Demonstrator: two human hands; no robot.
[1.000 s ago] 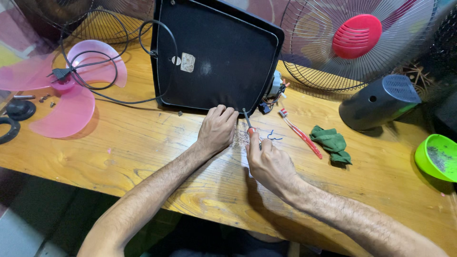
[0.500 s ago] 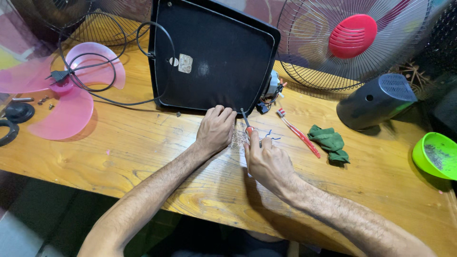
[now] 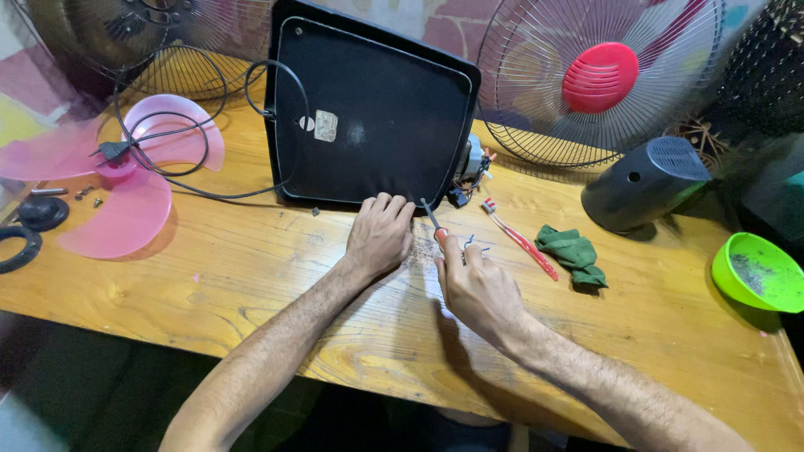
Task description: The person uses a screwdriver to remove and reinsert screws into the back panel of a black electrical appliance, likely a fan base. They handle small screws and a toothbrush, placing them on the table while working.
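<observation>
black fan base [image 3: 368,117] lies just far of both hands; right hand [image 3: 477,289] grips a screwdriver [image 3: 433,222] angled far-left at its near edge, left hand [image 3: 381,234] curled loosely, touching that edge.

A: Screwdriver [image 3: 435,224] — thin dark shaft, red-orange handle. Tilted, tip up and away, touching the base's near edge.

B: Held?

A: Handle pinched in the right hand [image 3: 479,289] fingers [image 3: 453,254].

B: The base?

A: Fan base [image 3: 373,113] — flat black panel, rounded corners, raised rim, pale sticker upper left. Propped on the desk [image 3: 209,276], underside up. Left hand [image 3: 381,234] rests knuckles-up at its near edge.
</observation>
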